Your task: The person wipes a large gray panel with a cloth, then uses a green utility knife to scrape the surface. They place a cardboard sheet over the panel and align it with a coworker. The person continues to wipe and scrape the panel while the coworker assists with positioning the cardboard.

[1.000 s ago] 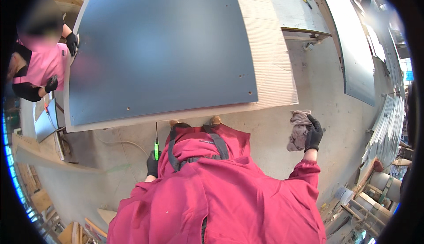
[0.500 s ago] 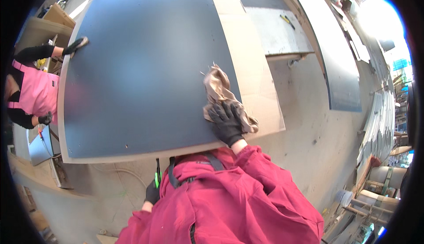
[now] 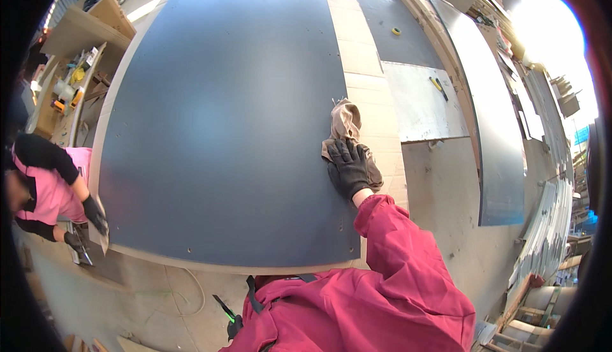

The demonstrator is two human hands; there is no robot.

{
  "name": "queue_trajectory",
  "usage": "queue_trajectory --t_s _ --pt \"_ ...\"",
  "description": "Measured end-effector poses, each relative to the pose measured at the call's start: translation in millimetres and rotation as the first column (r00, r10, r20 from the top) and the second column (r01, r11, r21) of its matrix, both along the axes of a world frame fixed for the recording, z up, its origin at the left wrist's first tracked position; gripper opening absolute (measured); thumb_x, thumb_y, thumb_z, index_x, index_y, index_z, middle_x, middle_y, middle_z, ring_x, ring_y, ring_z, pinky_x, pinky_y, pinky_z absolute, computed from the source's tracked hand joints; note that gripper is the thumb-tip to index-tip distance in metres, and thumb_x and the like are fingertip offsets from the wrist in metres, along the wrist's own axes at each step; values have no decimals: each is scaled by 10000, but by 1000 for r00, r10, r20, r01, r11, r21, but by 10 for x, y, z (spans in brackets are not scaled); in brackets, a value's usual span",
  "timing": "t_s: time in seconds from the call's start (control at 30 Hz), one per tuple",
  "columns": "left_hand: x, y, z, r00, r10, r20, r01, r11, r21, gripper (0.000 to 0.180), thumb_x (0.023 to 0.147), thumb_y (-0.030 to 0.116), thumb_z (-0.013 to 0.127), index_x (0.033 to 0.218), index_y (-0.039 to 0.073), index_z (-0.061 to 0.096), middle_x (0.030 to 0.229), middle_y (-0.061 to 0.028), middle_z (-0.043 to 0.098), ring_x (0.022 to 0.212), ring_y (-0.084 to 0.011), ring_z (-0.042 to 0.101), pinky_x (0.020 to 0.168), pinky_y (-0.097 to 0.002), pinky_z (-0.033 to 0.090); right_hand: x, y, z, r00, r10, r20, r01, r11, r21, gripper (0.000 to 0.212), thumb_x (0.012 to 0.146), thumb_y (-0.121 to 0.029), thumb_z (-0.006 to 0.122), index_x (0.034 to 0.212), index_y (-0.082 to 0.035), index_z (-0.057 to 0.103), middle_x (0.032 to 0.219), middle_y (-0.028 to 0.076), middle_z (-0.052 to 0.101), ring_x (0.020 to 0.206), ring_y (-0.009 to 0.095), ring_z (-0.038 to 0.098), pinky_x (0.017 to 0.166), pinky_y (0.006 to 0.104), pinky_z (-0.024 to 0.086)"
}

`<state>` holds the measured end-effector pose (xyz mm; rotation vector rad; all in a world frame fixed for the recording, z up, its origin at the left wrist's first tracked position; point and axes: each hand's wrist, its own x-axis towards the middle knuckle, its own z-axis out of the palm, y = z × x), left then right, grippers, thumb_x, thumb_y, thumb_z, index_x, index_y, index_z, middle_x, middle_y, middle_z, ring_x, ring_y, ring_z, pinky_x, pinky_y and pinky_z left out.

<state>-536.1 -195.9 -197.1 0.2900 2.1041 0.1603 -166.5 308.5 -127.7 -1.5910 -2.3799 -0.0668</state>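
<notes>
A large dark blue-grey sheet panel (image 3: 223,116) lies in front of me on a brown cardboard layer (image 3: 373,106). At the panel's right edge my right hand (image 3: 350,168), in a black glove, presses a crumpled beige cloth (image 3: 346,120) under its palm and fingers. The cloth lies partly on the panel and partly on the cardboard. Low beside my body, my gloved left hand (image 3: 234,328) is closed around a slim black-and-green utility knife (image 3: 225,308), pointing up and left. My sleeve and body hide part of that hand.
Left of the panel, a co-worker in a pink apron (image 3: 51,192) has a gloved hand (image 3: 95,215) at its near-left corner. Yellow-handled pliers (image 3: 438,87) and a yellow tape roll (image 3: 396,31) lie on sheets to the right. Stacked metal strips (image 3: 542,237) stand farther right.
The cloth and my right hand have shifted right in view, to the panel's edge. The co-worker's hand has come down to the near-left corner. My left hand sits lower.
</notes>
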Motion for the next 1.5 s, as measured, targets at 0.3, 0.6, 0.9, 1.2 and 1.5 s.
queue_trajectory --t_s 0.3,0.6,0.9,1.2,1.5 --pt "1610 372 173 959 267 -96 -271 962 -23 283 859 277 556 1039 61 534 877 -134 621 770 -253 609 662 -367 481 58 1590 -100 995 77 -66 -72 995 69 500 853 -340 479 1327 -181 446 1403 115 384 1310 361 303 1071 541 163" --pt "3326 -84 614 872 467 -145 -474 880 -18 245 849 237 570 992 44 524 830 -121 613 706 -227 605 621 -353 487 155 1364 146 985 164 -50 -165 986 -11 572 840 -378 466 1362 -165 371 1436 135 312 1338 387 209 1080 562 111" --pt "4323 -208 705 472 842 260 -850 357 387 151 847 152 578 893 57 470 687 -72 541 554 -150 540 505 -293 472 615 -715 225 738 624 -258 -659 749 -74 516 786 -365 567 1248 -145 505 1341 139 424 1187 429 395 1016 541 280" --pt "4976 -18 648 438 760 480 -837 151 525 168 857 146 594 920 41 480 697 -60 549 592 -157 564 564 -301 505 1320 -2187 -19 387 816 -430 -922 335 -194 257 712 -149 577 951 -204 652 935 65 636 845 304 586 744 426 453" --pt "5557 -345 369 304 757 579 -824 -96 559 143 860 134 584 929 45 495 683 -41 535 569 -148 543 561 -295 497 1297 -1599 -359 877 -349 -330 -425 -244 -872 486 930 -485 422 1029 -48 609 838 62 629 711 193 583 607 325 476"
